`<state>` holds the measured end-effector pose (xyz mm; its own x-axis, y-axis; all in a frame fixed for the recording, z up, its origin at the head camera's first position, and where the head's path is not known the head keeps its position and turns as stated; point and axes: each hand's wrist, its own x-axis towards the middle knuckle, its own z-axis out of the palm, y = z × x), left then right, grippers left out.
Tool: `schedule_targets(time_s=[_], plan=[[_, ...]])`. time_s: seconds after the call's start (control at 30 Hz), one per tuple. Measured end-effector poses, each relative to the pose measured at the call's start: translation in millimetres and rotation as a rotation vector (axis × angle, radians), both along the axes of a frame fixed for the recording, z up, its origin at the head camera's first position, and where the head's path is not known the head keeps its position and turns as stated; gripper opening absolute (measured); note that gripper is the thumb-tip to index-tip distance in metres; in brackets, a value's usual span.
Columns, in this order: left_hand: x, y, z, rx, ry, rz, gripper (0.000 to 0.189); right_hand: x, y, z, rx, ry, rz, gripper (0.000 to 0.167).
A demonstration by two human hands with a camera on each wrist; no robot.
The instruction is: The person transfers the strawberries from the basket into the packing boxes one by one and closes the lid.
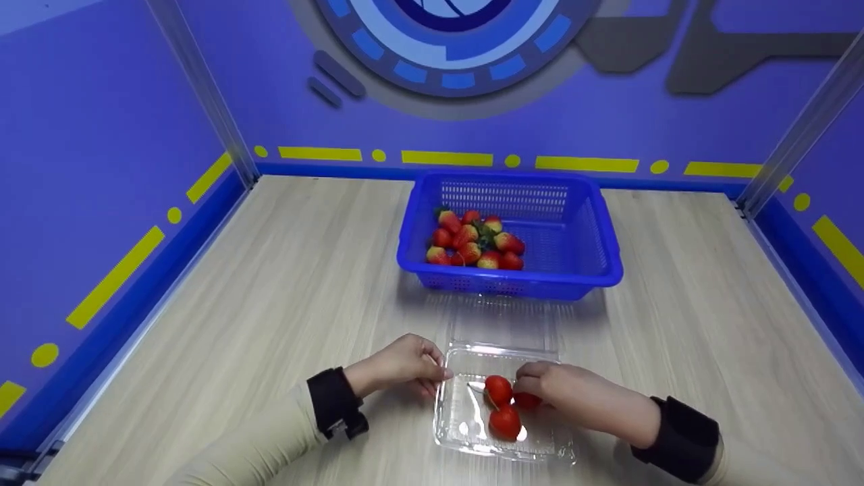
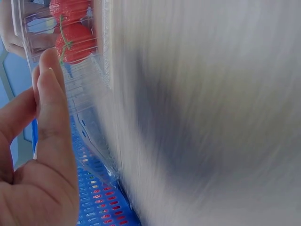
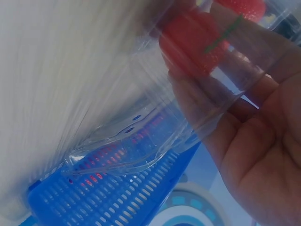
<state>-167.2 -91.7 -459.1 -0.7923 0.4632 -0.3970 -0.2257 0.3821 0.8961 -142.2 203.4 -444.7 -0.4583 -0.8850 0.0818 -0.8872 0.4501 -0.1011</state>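
Note:
A clear plastic clamshell box (image 1: 466,432) lies open on the table, its lid (image 1: 503,324) folded back toward the basket. Two red strawberries (image 1: 505,423) sit inside it, one behind the other. Over the right part of the box, my right hand (image 1: 567,395) holds a third strawberry (image 1: 526,399) in its fingers, low inside the tray. The right wrist view shows this strawberry (image 3: 190,44) with its green stem through the clear wall. At the left rim, my left hand (image 1: 405,364) pinches the box's edge between thumb and fingers.
Behind the box stands a blue plastic basket (image 1: 509,277) with slotted walls. Several strawberries (image 1: 467,236), red with pale yellow tops, are heaped in its left half. Blue printed panels (image 1: 445,135) enclose the wooden table (image 1: 304,270) at the back and both sides.

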Motion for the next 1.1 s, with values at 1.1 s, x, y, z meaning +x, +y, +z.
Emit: schedule_targets(time_s=[1.1], plan=[[-76.1, -42.2, 171.0, -0.247, 0.555, 0.055, 0.049, -73.9, 1.3, 162.5, -0.314, 0.116, -0.084, 0.043]])
